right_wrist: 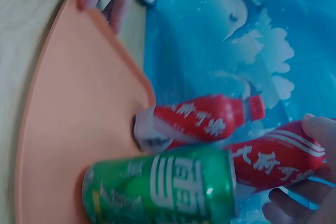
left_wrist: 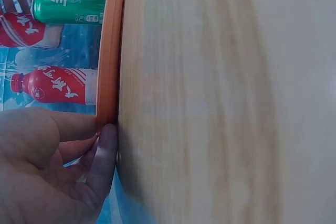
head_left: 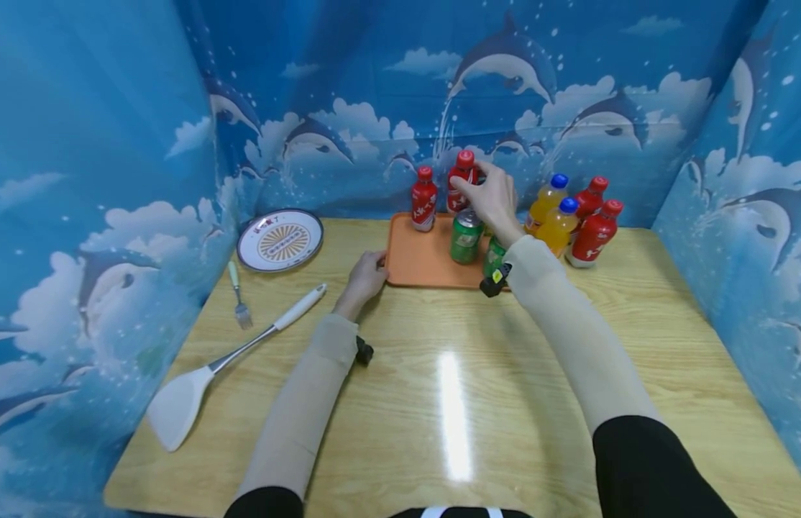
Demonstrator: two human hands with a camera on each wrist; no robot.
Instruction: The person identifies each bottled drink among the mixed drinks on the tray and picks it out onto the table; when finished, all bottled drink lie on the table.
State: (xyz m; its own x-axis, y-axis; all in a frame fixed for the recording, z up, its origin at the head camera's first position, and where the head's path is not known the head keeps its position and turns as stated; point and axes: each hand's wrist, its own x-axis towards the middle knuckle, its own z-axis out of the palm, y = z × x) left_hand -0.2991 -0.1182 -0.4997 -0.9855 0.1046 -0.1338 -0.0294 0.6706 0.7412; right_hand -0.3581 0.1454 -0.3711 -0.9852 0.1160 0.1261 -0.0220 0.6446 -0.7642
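My left hand point(head_left: 367, 275) pinches the left rim of an orange tray point(head_left: 410, 262); in the left wrist view, thumb and fingers meet on that rim point(left_wrist: 108, 77). At the tray's back, my right hand point(head_left: 494, 198) grips a red soda bottle point(head_left: 459, 188), its red cap uppermost. The right wrist view shows fingers around this bottle point(right_wrist: 278, 158), partly behind a green can. Another red soda bottle point(head_left: 423, 201) stands on the tray's back left. Nearer the front is a green soda can point(head_left: 466, 241); a second green can point(head_left: 494, 255) is partly hidden by my right wrist.
Right of the tray stand two orange soda bottles point(head_left: 559, 226) with blue caps and two more red bottles point(head_left: 594, 234). On the left lie a white plate point(head_left: 280, 240), a fork point(head_left: 241, 302) and a white-bladed spatula point(head_left: 180, 403). A dolphin-print curtain point(head_left: 374, 93) borders the wooden table point(head_left: 400, 432).
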